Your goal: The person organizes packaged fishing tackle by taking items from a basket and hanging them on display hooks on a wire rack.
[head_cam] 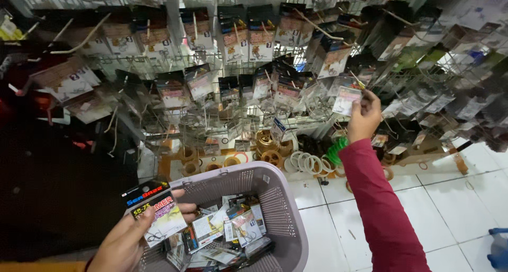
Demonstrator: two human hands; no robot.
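A flat hook packet (157, 213) is pinched between thumb and fingers of the left hand (127, 243), above the near-left rim of the lilac basket (288, 219), in which more packets (233, 229) are heaped. On the wire display rack (211, 60), rows of carded packets are hung on pegs. A hanging packet (346, 98) is gripped at the fingertips of the raised right hand (364, 118). If it is tugged sideways, neighbouring packets may be dislodged from the pegs.
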